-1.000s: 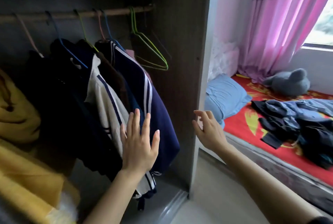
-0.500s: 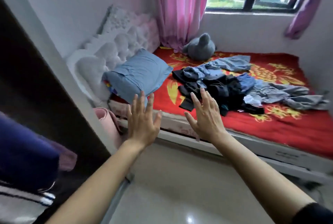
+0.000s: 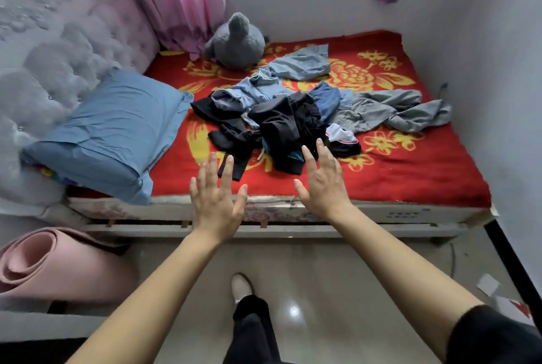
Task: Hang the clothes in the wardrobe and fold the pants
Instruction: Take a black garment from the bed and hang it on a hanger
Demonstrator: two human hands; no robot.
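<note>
Hovering by the bed (image 3: 410, 176), left hand (image 3: 217, 202) and right hand (image 3: 322, 184) showed an open, empty grip; the clothes pile (image 3: 278, 120) lay heaped, nothing folded yet.

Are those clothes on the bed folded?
Unfolded: the dark, blue and grey clothes lie in a crumpled heap on the red flowered blanket.

Red floral bed (image 3: 410, 176), heaped clothes (image 3: 281, 117), blue pillow (image 3: 111, 135), perhaps plush toy (image 3: 234, 41)
</note>
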